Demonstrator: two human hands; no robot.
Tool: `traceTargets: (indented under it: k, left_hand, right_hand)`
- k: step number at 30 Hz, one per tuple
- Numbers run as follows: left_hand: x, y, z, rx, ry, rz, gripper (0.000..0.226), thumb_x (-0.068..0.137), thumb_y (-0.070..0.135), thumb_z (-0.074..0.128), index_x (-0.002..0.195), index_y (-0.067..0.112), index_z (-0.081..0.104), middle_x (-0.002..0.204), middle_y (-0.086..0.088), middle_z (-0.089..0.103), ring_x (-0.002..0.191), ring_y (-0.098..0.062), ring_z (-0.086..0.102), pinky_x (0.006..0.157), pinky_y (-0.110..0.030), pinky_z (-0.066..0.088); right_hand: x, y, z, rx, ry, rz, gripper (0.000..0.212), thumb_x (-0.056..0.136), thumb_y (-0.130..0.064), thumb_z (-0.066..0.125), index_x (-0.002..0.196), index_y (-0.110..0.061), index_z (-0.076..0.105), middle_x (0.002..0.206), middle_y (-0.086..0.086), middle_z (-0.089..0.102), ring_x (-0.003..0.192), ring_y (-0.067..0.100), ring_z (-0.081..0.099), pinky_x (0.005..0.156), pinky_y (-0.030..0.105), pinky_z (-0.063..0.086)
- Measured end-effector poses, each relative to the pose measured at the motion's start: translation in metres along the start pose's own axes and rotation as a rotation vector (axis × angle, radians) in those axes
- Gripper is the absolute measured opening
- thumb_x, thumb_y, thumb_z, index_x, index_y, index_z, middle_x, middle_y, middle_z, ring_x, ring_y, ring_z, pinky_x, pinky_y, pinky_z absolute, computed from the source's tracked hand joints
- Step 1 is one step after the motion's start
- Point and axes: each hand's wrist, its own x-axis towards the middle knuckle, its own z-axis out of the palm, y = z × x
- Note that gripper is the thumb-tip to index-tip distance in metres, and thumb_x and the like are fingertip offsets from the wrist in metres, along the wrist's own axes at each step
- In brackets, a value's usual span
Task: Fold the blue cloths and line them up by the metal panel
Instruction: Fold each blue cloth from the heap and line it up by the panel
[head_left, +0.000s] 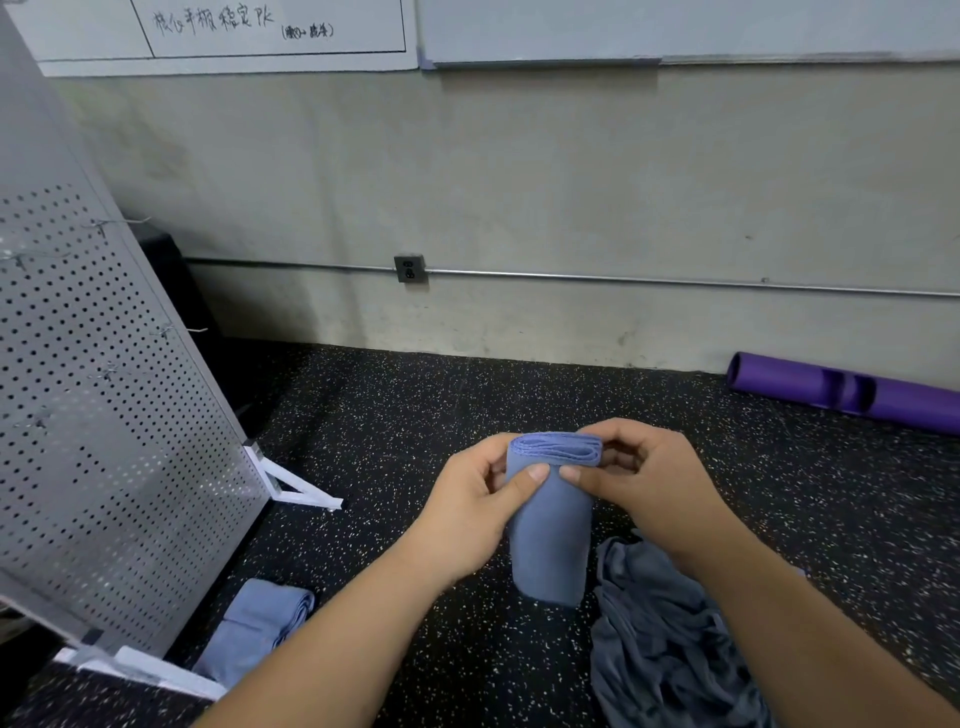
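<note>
A: Where's the folded blue cloth?
B: Above the floor, its top edge pinched by the left hand and the right hand.
A: Around it?
B: A crumpled heap lies under the right wrist, a second folded cloth beside the metal panel, and a purple roller along the wall.

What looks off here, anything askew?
Nothing damaged or spilled. Only the crumpled heap of grey-blue cloths lies unfolded on the speckled black floor, lower right. Left hand and right hand pinch a folded blue cloth; a folded blue bundle lies beside the perforated metal panel.
</note>
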Motion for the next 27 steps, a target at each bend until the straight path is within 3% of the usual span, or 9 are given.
traceTargets:
  k: [4,7,10,13,16,19,22,25,27]
  left_hand:
    - [0.001,-0.001,0.0,-0.037,0.123,-0.023,0.026,0.097,0.005,0.075,0.122,0.012,0.076,0.115,-0.005,0.08,0.107,-0.02,0.075,0.092,-0.031,0.06]
    - [0.003,0.001,-0.001,-0.096,0.178,-0.066,0.024,0.094,0.006,0.079,0.117,0.011,0.078,0.111,-0.007,0.081,0.103,-0.019,0.075,0.09,-0.031,0.061]
    - [0.004,-0.004,-0.005,-0.084,0.094,-0.127,0.03,0.095,0.009,0.079,0.124,0.012,0.071,0.118,-0.007,0.079,0.112,-0.024,0.075,0.097,-0.039,0.061]
    - [0.002,-0.015,-0.006,-0.03,-0.062,-0.209,0.032,0.097,0.008,0.077,0.127,0.005,0.067,0.121,-0.013,0.078,0.119,-0.039,0.072,0.106,-0.056,0.057]
    - [0.0,-0.02,-0.003,-0.006,-0.086,-0.206,0.024,0.1,0.012,0.073,0.123,0.008,0.07,0.117,-0.014,0.079,0.107,-0.046,0.073,0.101,-0.057,0.057]
    - [0.001,-0.015,0.0,-0.08,-0.021,-0.194,0.023,0.103,0.008,0.07,0.125,0.005,0.067,0.119,-0.015,0.078,0.107,-0.038,0.073,0.099,-0.052,0.059]
    - [0.003,-0.01,-0.001,-0.157,0.07,-0.197,0.021,0.104,0.011,0.068,0.123,0.004,0.066,0.116,-0.017,0.079,0.109,-0.034,0.075,0.093,-0.045,0.061]
    - [0.002,-0.002,0.0,-0.174,0.107,-0.215,0.022,0.105,0.017,0.067,0.124,0.006,0.064,0.102,-0.012,0.08,0.094,-0.023,0.075,0.077,-0.03,0.06]
    - [-0.001,0.0,0.002,-0.17,0.039,-0.256,0.03,0.105,0.017,0.067,0.134,0.013,0.058,0.103,-0.007,0.081,0.098,-0.022,0.077,0.081,-0.028,0.06]
  right_hand:
    - [-0.001,-0.001,0.005,0.05,0.007,-0.001,0.023,0.091,-0.006,0.08,0.111,-0.017,0.08,0.11,0.002,0.081,0.109,0.022,0.075,0.099,0.036,0.06]
    - [0.001,-0.001,0.01,-0.012,0.056,0.0,0.013,0.096,-0.012,0.076,0.108,-0.015,0.08,0.106,-0.001,0.082,0.105,0.019,0.076,0.096,0.03,0.061]
    - [0.001,0.0,0.014,0.027,0.135,-0.034,0.013,0.096,-0.01,0.075,0.108,-0.014,0.08,0.104,0.002,0.082,0.1,0.018,0.077,0.092,0.028,0.061]
    - [0.002,-0.001,0.016,0.184,0.258,-0.003,0.012,0.098,-0.012,0.073,0.109,-0.01,0.079,0.102,0.008,0.082,0.095,0.016,0.076,0.086,0.029,0.062]
    - [0.004,0.0,0.013,0.167,0.28,0.06,0.014,0.102,-0.026,0.071,0.109,-0.015,0.078,0.098,0.012,0.081,0.088,0.019,0.072,0.082,0.038,0.057]
    - [0.003,0.001,0.01,0.068,0.107,0.148,0.024,0.103,-0.036,0.069,0.124,-0.025,0.068,0.102,0.009,0.081,0.096,0.02,0.074,0.088,0.047,0.058]
    - [0.001,0.002,0.011,0.06,-0.071,0.161,0.061,0.099,-0.018,0.075,0.151,-0.027,0.045,0.114,0.004,0.081,0.111,0.024,0.076,0.101,0.047,0.058]
    - [0.0,0.007,0.013,0.062,-0.029,0.094,0.083,0.096,-0.011,0.077,0.16,-0.042,0.034,0.109,0.012,0.079,0.106,0.036,0.076,0.101,0.051,0.059]
    - [0.0,0.009,0.015,0.084,0.039,0.049,0.083,0.097,-0.011,0.077,0.157,-0.051,0.037,0.104,0.019,0.077,0.102,0.042,0.074,0.098,0.053,0.06]
